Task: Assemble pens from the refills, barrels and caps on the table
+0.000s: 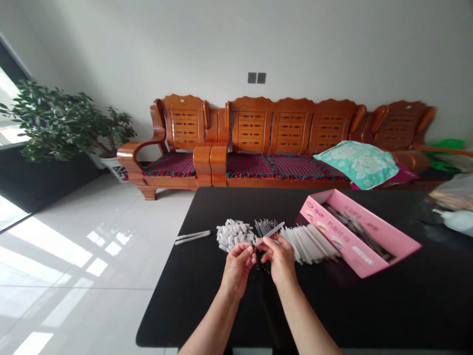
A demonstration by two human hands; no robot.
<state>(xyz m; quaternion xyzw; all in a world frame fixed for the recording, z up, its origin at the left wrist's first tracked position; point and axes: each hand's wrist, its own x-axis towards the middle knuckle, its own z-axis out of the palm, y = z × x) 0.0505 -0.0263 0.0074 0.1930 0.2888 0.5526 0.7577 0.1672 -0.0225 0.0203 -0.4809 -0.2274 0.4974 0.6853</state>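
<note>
From the hands, across the black table [177,305], I see the pink box [373,224] at three o'clock, well stocked, clear tubes [308,244] heaped beside it. The left hand [240,264] and right hand [281,256] pinch narrowly. Short white pieces [234,233] at ten, slim rods [265,226] at twelve: much left. Two pens [192,237] at nine look done; one tube [272,230], between both hands' fingertips, looks half-way.
</note>
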